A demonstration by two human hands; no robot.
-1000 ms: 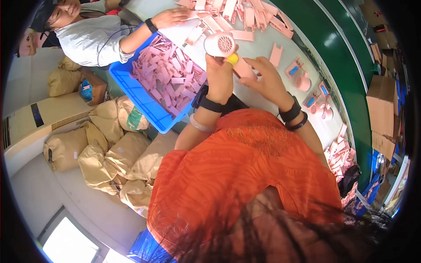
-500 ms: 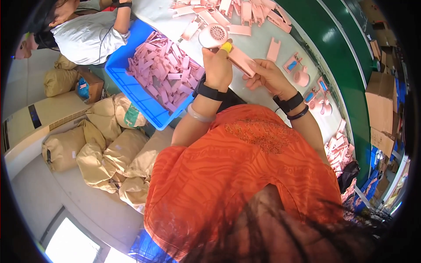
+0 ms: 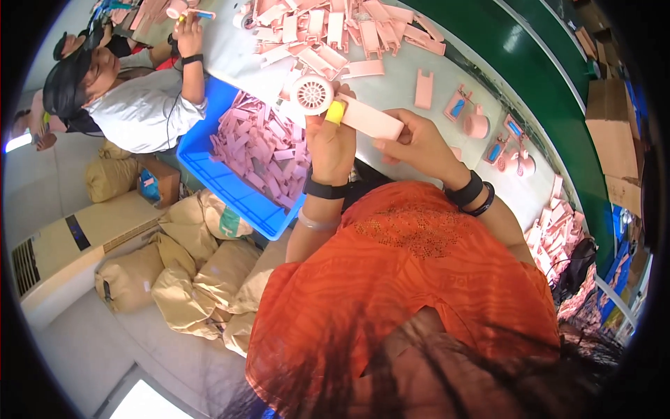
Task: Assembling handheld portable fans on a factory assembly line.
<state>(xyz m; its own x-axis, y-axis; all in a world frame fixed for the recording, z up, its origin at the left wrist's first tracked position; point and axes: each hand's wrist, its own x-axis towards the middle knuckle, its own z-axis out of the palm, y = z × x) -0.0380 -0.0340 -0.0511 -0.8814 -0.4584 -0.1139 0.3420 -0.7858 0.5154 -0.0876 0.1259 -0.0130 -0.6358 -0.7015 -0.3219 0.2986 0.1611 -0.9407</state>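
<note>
Only one view: head cam, worn on the person's head, looking steeply down and a bit fwd over the orange shirt (image 3: 419, 279) to the grey table (image 3: 398, 80) at the far side. It is near to the body, so hair and shoulders fill the near part. The fisheye lens bends straight edges near the rim; corners are black. At left the floor with tan sacks (image 3: 202, 272) is seen, at right the green strip (image 3: 551, 91) along the table.
</note>
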